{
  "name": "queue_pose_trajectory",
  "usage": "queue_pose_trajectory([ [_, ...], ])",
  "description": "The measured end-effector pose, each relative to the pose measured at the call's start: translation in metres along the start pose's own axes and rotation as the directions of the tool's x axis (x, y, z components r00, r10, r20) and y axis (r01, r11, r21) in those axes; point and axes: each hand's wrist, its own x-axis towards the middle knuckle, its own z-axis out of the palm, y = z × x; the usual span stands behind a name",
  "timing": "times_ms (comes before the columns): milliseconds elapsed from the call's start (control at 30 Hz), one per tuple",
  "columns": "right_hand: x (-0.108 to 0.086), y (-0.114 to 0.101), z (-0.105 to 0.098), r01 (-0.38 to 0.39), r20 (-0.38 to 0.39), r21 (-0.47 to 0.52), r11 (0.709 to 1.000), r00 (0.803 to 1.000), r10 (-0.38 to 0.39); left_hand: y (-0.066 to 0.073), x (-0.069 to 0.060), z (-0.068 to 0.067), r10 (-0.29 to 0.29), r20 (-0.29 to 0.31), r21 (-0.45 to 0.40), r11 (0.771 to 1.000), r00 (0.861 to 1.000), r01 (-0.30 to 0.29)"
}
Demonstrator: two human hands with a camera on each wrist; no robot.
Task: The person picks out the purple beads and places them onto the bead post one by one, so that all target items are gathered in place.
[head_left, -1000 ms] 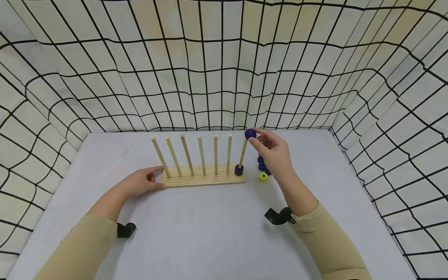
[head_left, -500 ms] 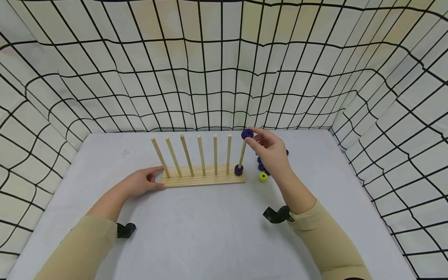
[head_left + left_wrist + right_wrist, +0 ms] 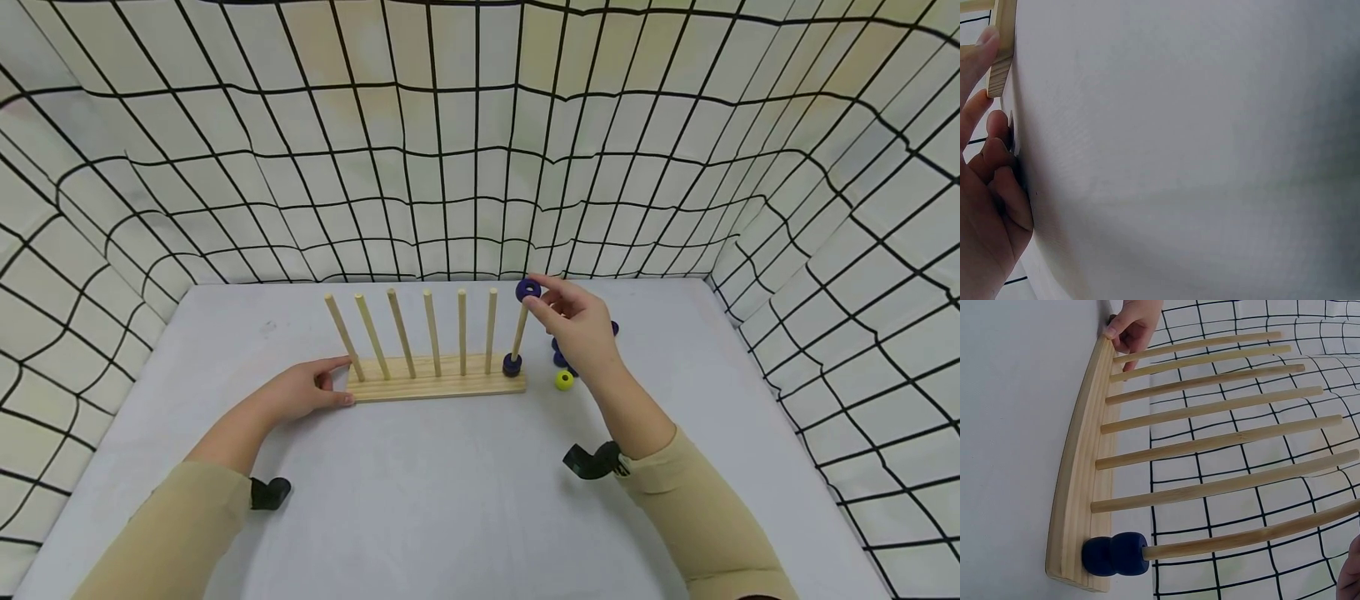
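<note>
A wooden peg board (image 3: 442,387) with several upright pegs stands on the table. My left hand (image 3: 300,393) holds its left end between thumb and index finger; the left wrist view shows the thumb (image 3: 985,47) on the board's edge. With thumb and fingertips, my right hand (image 3: 585,329) pinches a dark blue bead (image 3: 521,291) at the tip of the rightmost peg (image 3: 520,332). The bead's hole faces the head camera; whether the peg has entered it, I cannot tell. Two blue beads (image 3: 1116,554) sit at the foot of that peg. The other pegs are bare.
Several loose blue beads (image 3: 560,358) lie right of the board, partly hidden behind my right hand. A yellow bead (image 3: 560,384) lies just in front of them. Black netting over white sheeting (image 3: 480,175) encloses the table's back and sides.
My right hand has moved slightly left with the blue bead, bringing it over the rightmost peg's tip. The bead has turned so its hole shows. My left hand has stayed put.
</note>
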Motion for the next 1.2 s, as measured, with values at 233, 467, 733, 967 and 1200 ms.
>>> queue_pose_trajectory([
  [233,-0.001,0.001,0.001,-0.009,0.003,-0.008,1.000,1.000,0.009,0.001,0.000,0.000,0.002,-0.002,0.006,1.000,1.000,-0.002],
  [467,-0.001,0.003,0.001,-0.025,0.001,-0.011,1.000,1.000,0.025,0.003,0.000,-0.001,-0.006,-0.006,0.005,1.000,1.000,0.006],
  [733,-0.001,0.009,0.002,-0.037,0.010,-0.007,0.999,0.999,0.037,0.004,-0.001,-0.001,-0.013,-0.008,0.005,1.000,1.000,0.013],
  [967,-0.003,0.016,0.003,-0.044,0.015,-0.031,0.999,0.999,0.045,0.004,-0.001,-0.001,-0.007,-0.015,0.018,1.000,1.000,0.007],
  [1200,-0.006,0.020,0.003,-0.077,0.025,-0.044,0.996,0.997,0.078,0.002,-0.001,0.000,-0.008,-0.010,0.014,1.000,1.000,0.008],
])
